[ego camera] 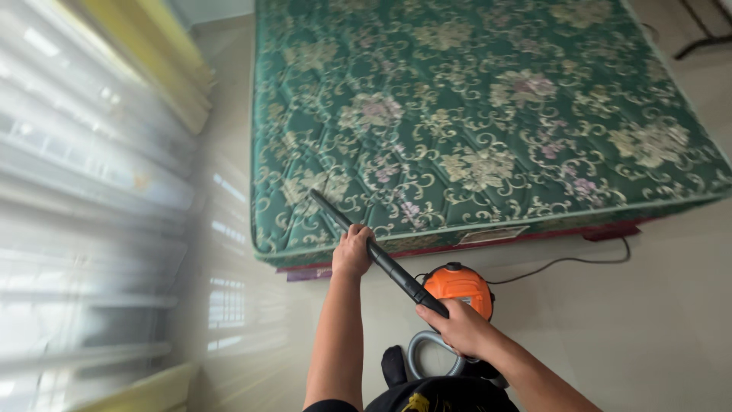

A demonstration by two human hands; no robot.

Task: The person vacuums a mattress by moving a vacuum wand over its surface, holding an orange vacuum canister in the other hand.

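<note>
Left hand (353, 250) wrapped round black wand (374, 252), about midway up. Right hand (457, 326) clamped on wand's lower end, where grey hose (427, 358) curls off. I see wand tilted up-left, tip resting on near-left corner of green floral mattress (473, 114). Orange vacuum (458, 286) on floor just behind right hand, close to mattress edge. Black cord (564, 263) trails right along floor. Blurred window blinds (84, 191) at left.

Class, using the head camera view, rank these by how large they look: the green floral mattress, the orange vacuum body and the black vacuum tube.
1. Green floral mattress, by far the largest.
2. Black vacuum tube: long but thin.
3. Orange vacuum body: rounder and shorter than the tube; these two are a close call, and the hands cover parts of the tube.
</note>
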